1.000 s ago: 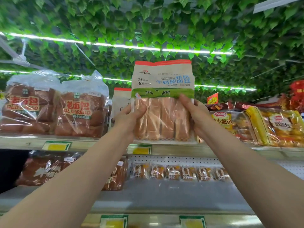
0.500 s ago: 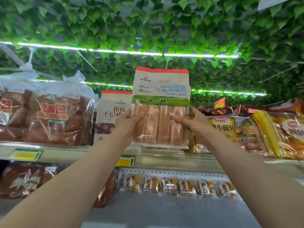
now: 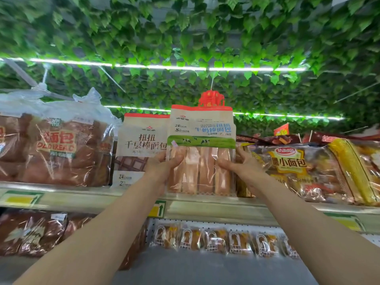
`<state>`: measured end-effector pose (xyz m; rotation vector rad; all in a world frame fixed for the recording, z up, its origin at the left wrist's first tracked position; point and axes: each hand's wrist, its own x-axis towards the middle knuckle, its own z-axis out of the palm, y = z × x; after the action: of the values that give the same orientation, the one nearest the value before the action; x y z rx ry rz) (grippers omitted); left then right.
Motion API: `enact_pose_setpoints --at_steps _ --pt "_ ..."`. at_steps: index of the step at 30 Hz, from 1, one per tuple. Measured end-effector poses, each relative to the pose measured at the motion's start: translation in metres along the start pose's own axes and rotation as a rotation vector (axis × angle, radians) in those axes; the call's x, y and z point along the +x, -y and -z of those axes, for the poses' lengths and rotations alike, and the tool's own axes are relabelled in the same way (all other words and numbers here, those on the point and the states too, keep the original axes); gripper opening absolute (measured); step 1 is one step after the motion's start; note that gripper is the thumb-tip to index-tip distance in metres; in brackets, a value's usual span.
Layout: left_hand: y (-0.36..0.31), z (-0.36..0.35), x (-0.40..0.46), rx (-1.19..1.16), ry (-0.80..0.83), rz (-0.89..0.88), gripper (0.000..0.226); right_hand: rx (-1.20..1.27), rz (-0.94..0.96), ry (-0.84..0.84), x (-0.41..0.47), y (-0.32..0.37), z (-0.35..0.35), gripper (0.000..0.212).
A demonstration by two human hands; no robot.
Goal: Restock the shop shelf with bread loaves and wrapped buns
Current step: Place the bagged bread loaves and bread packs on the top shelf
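A pack of milk stick bread (image 3: 201, 153) stands upright on the top shelf (image 3: 205, 208), its lower edge at the shelf's front lip. My left hand (image 3: 162, 169) grips its left side, thumb across the front. My right hand (image 3: 244, 167) holds its right side the same way. Just left of it stands a chocolate stick bread pack (image 3: 139, 149) of the same brand, partly behind my left hand.
Large brown loaves (image 3: 57, 151) in clear bags fill the shelf's left end. Yellow bags of small buns (image 3: 304, 171) lie at the right. On the lower shelf sit dark loaves (image 3: 33, 233) and a row of small wrapped buns (image 3: 222, 239). Green leaf decoration hangs overhead.
The stick bread pack moved forward and down onto the top shelf beside the chocolate pack. My view swung right and closer. Both hands kept their hold.
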<state>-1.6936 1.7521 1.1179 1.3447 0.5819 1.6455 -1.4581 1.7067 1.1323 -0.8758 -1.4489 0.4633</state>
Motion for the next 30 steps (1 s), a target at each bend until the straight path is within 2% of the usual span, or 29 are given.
enact_pose_setpoints --at_steps 2,8,12,18,21,24,30 --pt "0.0 0.0 0.001 0.02 0.008 0.009 0.041 -0.003 -0.03 0.022 0.0 -0.003 0.001 0.072" --pt "-0.002 0.001 0.001 0.046 0.01 0.03 0.048 0.01 -0.073 0.052 0.0 -0.006 0.004 0.085" --pt "-0.002 -0.001 -0.002 0.035 0.012 0.046 0.05 0.019 -0.086 0.032 -0.001 -0.009 0.002 0.085" --pt "-0.005 -0.003 -0.007 0.048 0.011 0.059 0.045 0.015 -0.124 -0.042 -0.005 -0.008 -0.003 0.069" --pt "-0.007 -0.004 -0.008 0.082 0.017 0.05 0.05 -0.014 -0.128 -0.064 -0.011 -0.004 -0.005 0.071" --pt "-0.009 0.004 -0.013 0.113 -0.003 0.041 0.065 -0.099 -0.082 -0.163 -0.026 0.008 -0.013 0.067" --pt "-0.029 0.041 -0.04 0.095 -0.036 0.025 0.061 -0.163 0.058 -0.445 -0.058 0.038 -0.048 0.05"
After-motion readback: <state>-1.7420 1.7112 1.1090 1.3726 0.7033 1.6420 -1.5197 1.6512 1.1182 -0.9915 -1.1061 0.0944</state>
